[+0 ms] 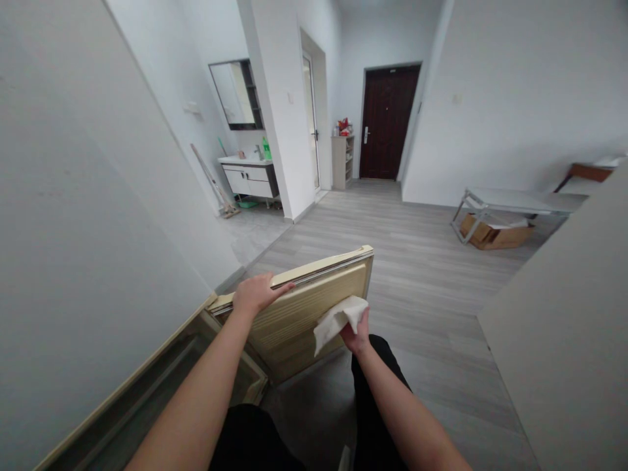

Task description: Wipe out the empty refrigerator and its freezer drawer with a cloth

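Note:
A cream refrigerator door (294, 320) stands swung open in front of me, its ribbed inner panel facing my legs. My left hand (255, 294) grips the door's top edge, with the thumb lying along the inner side and the other fingers partly hidden behind it. In my right hand (357, 332) is a white cloth (338, 320), held bunched near the panel's right side. Whether the cloth touches the panel cannot be made out. The refrigerator's cabinet (142, 386) lies to the left, partly covered by my left forearm; its inside is dark.
Walls rise close on the left, and a pale flat surface (564, 327) stands on the right. Beyond the grey plank floor (392, 242) are a washbasin cabinet (249, 178), a shelf (342, 160) and a dark red door (388, 121). A low table (524, 199) has a cardboard box (500, 235) under it.

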{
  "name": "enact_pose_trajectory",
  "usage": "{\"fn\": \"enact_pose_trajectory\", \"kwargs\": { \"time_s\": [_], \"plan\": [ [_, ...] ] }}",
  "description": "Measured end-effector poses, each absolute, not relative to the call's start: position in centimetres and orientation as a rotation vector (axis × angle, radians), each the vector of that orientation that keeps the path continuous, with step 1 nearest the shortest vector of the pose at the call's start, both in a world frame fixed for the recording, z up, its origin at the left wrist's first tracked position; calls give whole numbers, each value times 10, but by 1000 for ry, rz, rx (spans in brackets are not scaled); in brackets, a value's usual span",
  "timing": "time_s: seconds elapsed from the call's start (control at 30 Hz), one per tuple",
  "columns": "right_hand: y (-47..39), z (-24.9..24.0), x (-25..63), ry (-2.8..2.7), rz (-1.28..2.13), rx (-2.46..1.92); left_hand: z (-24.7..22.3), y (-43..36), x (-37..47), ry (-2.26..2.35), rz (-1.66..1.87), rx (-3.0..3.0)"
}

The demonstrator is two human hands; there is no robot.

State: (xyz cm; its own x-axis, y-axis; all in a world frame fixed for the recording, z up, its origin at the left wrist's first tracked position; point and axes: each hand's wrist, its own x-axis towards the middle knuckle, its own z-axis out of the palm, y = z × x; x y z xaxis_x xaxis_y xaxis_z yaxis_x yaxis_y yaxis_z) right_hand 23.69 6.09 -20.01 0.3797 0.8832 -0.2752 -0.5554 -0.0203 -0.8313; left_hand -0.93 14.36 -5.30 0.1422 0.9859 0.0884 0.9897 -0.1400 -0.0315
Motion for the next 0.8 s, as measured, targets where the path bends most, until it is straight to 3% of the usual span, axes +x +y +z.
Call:
{"fn": "enact_pose_trajectory", "kwargs": {
  "time_s": [0.2,0.4,0.8],
  "plan": [
    [49,-240,206,-62,1655,-715,-52,139,-10,-2002,-62,-2319],
    [17,-249,200,-106,1552,-690,-54,136,-12,-1949,-112,-2340],
    [-5,-217,255,-85,1195,-761,-51,125,-16,-1891,-115,-2463]
  ]
}}
